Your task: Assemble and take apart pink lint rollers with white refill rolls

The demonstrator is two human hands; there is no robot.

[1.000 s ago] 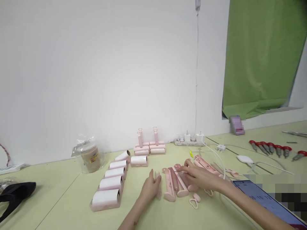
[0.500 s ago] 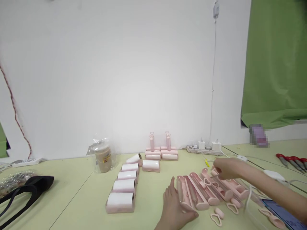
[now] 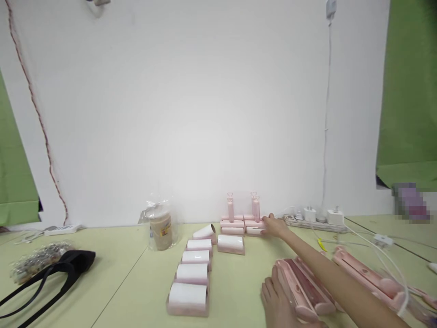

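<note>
My right hand [image 3: 275, 226] reaches to the back of the table, its fingers closed on the right end of a pink lint roller [image 3: 253, 231] by the wall. Slim pink pieces with heart-shaped loops [image 3: 256, 210] stand upright on the rollers there. My left hand [image 3: 277, 298] rests at the lower right with fingers apart, against the left side of several long pink plastic covers [image 3: 297, 289]. My right forearm passes over these covers and hides part of them.
Several white paper rolls in pink holders [image 3: 187, 296] form a column at centre. Left of them stands a bagged drink cup [image 3: 161, 230]. A power strip [image 3: 316, 224] with chargers and cables lies back right. Black straps [image 3: 68, 269] lie at left.
My right hand has moved from the pink parts at the right to the rollers by the wall. My left hand stays by the covers. The view has turned left.
</note>
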